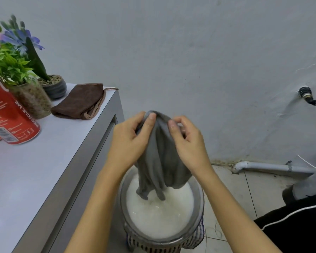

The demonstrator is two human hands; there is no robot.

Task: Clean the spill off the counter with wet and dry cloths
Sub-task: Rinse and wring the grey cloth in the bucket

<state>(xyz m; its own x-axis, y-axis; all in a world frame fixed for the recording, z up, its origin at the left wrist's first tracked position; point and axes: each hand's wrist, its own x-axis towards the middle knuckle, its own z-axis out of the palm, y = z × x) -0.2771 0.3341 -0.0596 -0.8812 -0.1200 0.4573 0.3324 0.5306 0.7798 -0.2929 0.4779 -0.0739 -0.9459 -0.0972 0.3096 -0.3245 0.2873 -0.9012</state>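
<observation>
I judged the step to be wetting and wringing the grey cloth: best to let it drip over the basin of soapy water, then twist it so it went to the counter damp, not streaming. Left hand and right hand pinched its top edge, thumbs forward, wrists raised; its tail touched the suds, the brown cloth lay folded on the counter.
</observation>
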